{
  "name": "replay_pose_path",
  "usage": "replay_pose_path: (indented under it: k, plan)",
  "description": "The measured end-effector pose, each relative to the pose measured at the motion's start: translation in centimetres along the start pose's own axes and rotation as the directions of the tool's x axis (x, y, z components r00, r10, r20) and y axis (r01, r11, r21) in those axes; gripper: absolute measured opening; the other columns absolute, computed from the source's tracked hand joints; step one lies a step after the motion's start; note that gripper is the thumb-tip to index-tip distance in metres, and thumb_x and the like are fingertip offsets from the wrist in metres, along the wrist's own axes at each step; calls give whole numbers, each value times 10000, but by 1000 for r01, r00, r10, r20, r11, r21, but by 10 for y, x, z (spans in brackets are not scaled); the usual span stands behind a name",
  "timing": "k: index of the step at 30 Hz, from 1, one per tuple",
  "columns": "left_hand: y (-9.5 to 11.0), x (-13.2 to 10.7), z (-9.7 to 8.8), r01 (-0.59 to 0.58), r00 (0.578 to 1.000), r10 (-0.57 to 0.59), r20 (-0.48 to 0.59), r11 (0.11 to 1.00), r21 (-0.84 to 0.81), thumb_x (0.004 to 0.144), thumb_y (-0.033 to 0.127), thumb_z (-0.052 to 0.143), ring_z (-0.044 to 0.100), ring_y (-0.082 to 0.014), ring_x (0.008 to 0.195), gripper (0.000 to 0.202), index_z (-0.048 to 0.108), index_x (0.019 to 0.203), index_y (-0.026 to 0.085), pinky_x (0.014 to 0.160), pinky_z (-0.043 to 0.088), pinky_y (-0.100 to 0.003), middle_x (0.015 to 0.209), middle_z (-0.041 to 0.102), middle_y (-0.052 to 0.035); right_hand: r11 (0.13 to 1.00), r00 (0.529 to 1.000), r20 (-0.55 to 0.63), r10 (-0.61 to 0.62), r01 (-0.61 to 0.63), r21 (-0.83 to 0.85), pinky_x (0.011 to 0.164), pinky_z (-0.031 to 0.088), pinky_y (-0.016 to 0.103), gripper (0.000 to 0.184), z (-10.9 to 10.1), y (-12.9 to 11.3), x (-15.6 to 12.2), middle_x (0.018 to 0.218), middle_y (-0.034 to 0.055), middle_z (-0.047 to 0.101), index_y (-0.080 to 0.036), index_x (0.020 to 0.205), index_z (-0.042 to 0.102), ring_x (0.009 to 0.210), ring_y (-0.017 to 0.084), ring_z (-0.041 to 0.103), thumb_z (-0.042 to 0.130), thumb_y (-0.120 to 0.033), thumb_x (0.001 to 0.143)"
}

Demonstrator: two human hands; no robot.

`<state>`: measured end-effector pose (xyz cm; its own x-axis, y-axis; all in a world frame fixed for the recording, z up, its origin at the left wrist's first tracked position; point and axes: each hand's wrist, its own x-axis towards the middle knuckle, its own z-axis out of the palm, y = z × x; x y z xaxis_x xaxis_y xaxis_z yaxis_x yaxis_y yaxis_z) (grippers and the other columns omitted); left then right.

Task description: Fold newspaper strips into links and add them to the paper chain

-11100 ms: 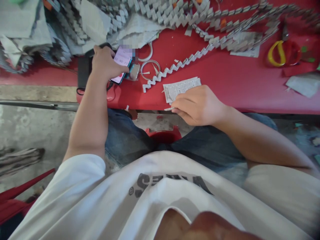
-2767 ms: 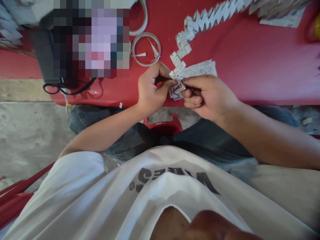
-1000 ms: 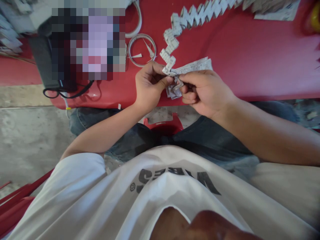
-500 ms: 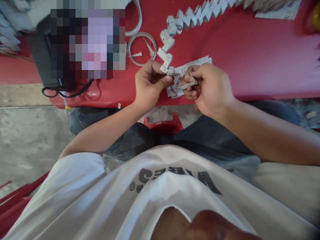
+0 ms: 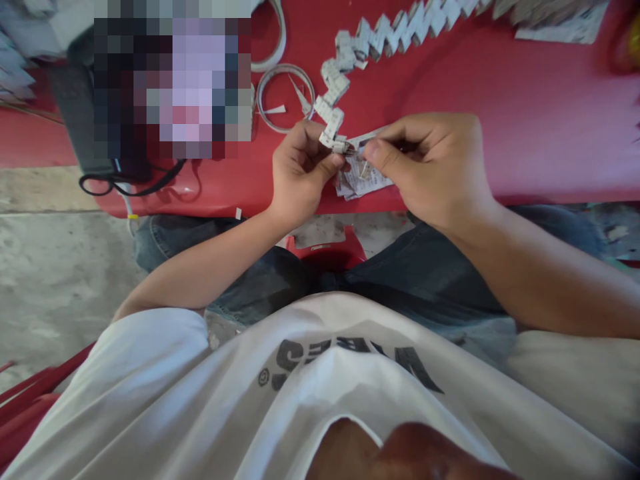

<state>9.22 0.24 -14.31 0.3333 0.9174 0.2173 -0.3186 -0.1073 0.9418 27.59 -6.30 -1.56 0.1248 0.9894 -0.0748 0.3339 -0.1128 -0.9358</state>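
Observation:
A zigzag chain of folded printed paper (image 5: 338, 81) runs from the upper right down to my hands. Its near end is pinched between the thumb and fingers of my left hand (image 5: 300, 167). Close on the right, my right hand (image 5: 435, 167) is closed at the chain's end, thumb against fingers, on a small folded paper strip (image 5: 366, 165) that is mostly hidden. Under both hands lies a pile of printed paper strips (image 5: 375, 183) on the red table, partly covered by my fingers.
Two tape rings (image 5: 261, 113) lie left of the chain, with small white paper scraps in the lower one. A dark device (image 5: 83, 127) with a cable stands at the left, beside a blurred-out area. The red table (image 5: 540, 127) has its near edge above my knees.
My right hand has turned and moved its folded paper strip against the end of the chain. My left hand keeps its pinch almost in the same place.

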Motion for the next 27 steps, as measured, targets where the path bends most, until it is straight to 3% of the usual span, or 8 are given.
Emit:
replay_pose_path:
  k: [3,9,12,15,20,27]
  plan:
    - [-1,-2,-1,18,1000,-18,7,1000,17,965,660,853,818,-137,801,487,626,1095,249,766,700,-315,852,629,51,998,998,26,64,-64,17,622,441,303,220,2,4,2,753,-4,720,-239,833,812,667,135,571,840,-282,1047]
    - [6,1,-1,-28,999,29,29,999,-21,949,529,917,757,-73,732,401,656,1088,258,750,690,-254,915,716,58,915,939,201,279,-323,241,465,497,248,344,3,8,5,717,3,735,-218,851,756,512,119,642,911,-480,1011]
    - [11,2,2,-51,998,52,33,997,-53,948,510,921,754,-59,738,375,671,1071,259,735,676,-216,907,729,67,909,934,211,288,-336,247,483,535,253,305,4,7,5,710,2,742,-212,835,749,520,126,665,935,-393,995]
    - [15,2,4,-56,998,58,34,996,-64,963,482,910,772,-60,766,325,692,1032,251,726,664,-192,889,744,68,931,947,165,274,-305,202,479,493,256,271,5,5,4,700,-4,737,-216,810,742,510,118,638,906,-299,1009]
    - [19,0,0,47,997,-42,66,996,-81,976,498,889,791,-93,726,313,700,1006,250,685,683,-231,896,793,48,933,953,135,271,-295,208,530,420,270,295,3,0,3,718,-3,720,-230,763,713,561,116,590,888,-246,1000]
    - [14,-1,-8,186,978,-176,113,979,-82,896,642,915,838,-154,818,470,676,1025,258,709,706,-278,915,813,22,844,915,206,346,-400,357,606,402,290,316,4,-3,0,749,-23,640,-242,763,647,637,127,547,878,-213,976]
